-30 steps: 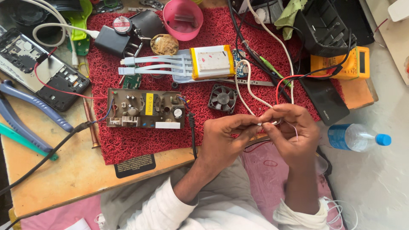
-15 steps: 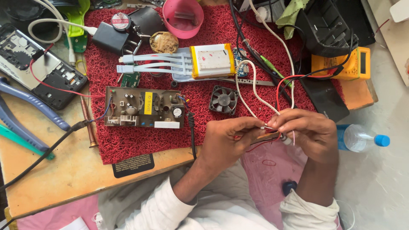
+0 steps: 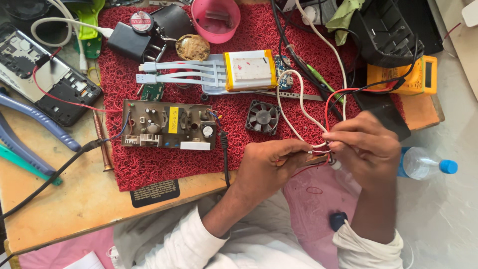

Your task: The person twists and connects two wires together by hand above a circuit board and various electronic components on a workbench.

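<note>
Since half a second ago: both hands sit a little lower and closer together at the worktop's front edge; bench items unchanged.

Left hand (image 3: 271, 167): closed, fingers curled around a small brownish piece, possibly a soldered wire end or a thin board, though the view is too cramped to say which.

Right hand (image 3: 368, 147): closed, fingertips pinching the thin wires (image 3: 318, 148) where they meet the left hand's piece.

Wires: a white lead (image 3: 291, 107) and a red lead (image 3: 334, 95) run up from the pinch point across the red mat (image 3: 164, 167) toward the yellow meter (image 3: 406, 77).

Items near, untouched:
- small black fan (image 3: 263, 117), just above the left hand
- brown circuit board (image 3: 169, 130), left of the fan
- flat battery pack with yellow edge (image 3: 250, 69)
- pink bowl (image 3: 215, 19)
- phone frame (image 3: 47, 82), opened
- clear bottle with blue cap (image 3: 428, 164), beside the right hand

Progress, as I judge it: wire ends gathered and held together; the join does not look finished, and nothing shows them fixed or insulated yet.
</note>
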